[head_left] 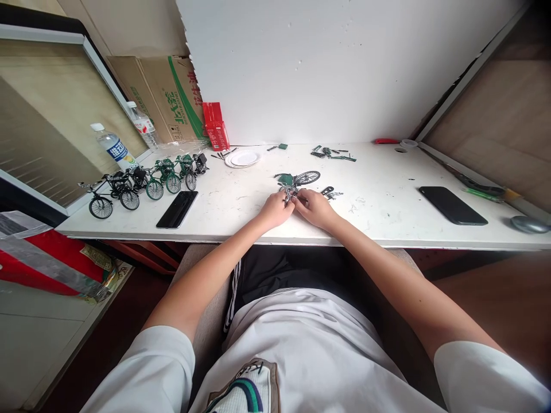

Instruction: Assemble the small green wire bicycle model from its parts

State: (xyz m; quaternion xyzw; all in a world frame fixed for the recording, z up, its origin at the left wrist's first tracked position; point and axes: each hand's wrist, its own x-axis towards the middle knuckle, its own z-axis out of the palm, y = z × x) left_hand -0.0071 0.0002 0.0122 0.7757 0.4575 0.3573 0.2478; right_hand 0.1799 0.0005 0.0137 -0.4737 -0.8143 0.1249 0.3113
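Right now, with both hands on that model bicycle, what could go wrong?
The left hand and right hand pinch the model bicycle, so it might slip or bend. Loose small parts lie beside the right hand, which could sweep them away. The phone on the left lies near the front edge of the table and might get knocked off.

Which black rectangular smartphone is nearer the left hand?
The glossy smartphone beside the black and green miniature bicycles; the matte smartphone lies right of the right hand.
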